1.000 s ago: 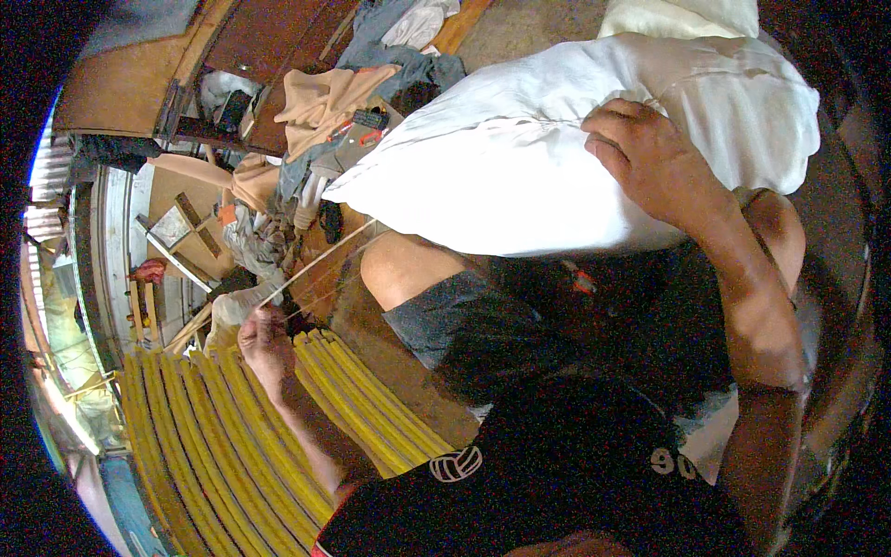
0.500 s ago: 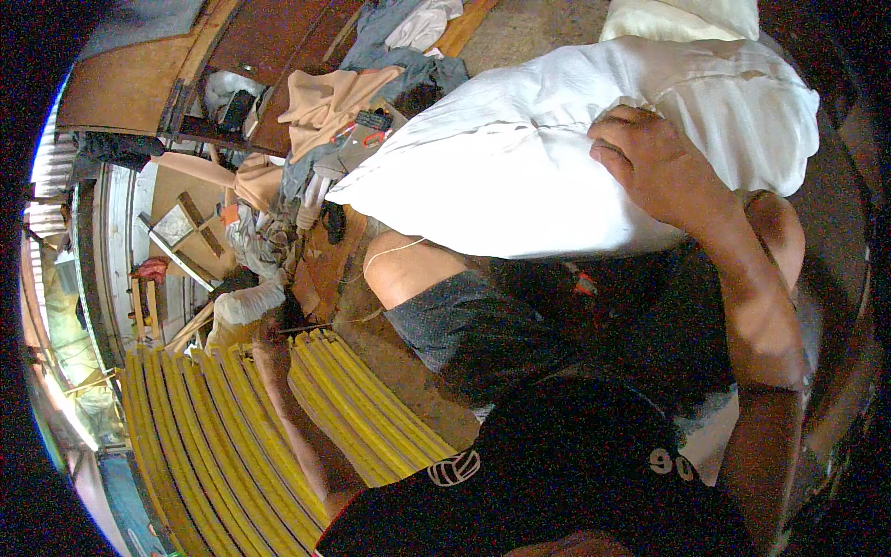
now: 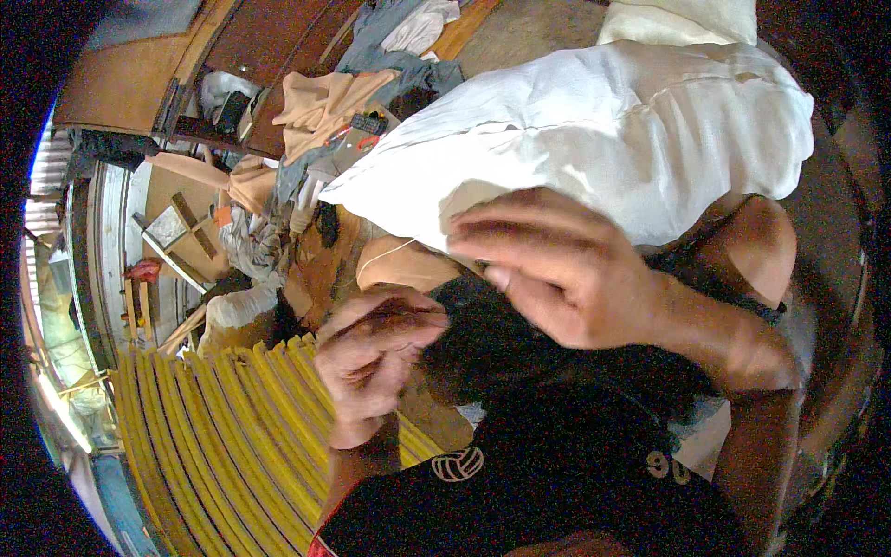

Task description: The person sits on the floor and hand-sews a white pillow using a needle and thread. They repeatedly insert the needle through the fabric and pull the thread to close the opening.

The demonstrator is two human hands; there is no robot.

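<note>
A plump white cloth pillow or sack (image 3: 575,121), with a wrinkled seam along it, lies across my knees. My right hand (image 3: 566,269) is raised over its near edge, fingers pressed together and thumb tucked beneath; whether a small thing is between them I cannot make out. Lower and to the left, my left hand (image 3: 376,357) is closed in a pinch with its fingertips turned right; what it holds, if anything, is hidden. A thin pale thread (image 3: 385,251) runs over my left knee, near the pillow's left corner.
Yellow ribbed slats (image 3: 213,436) fill the lower left. Peach cloth (image 3: 320,107) and other crumpled clothes lie at the upper left, beside a brown wooden cabinet (image 3: 278,46). Another pale stuffed pillow or sack (image 3: 682,20) lies at the far right.
My right hand has left the top of the pillow and come nearer and to the left. My left hand has come up from the left side to in front of me.
</note>
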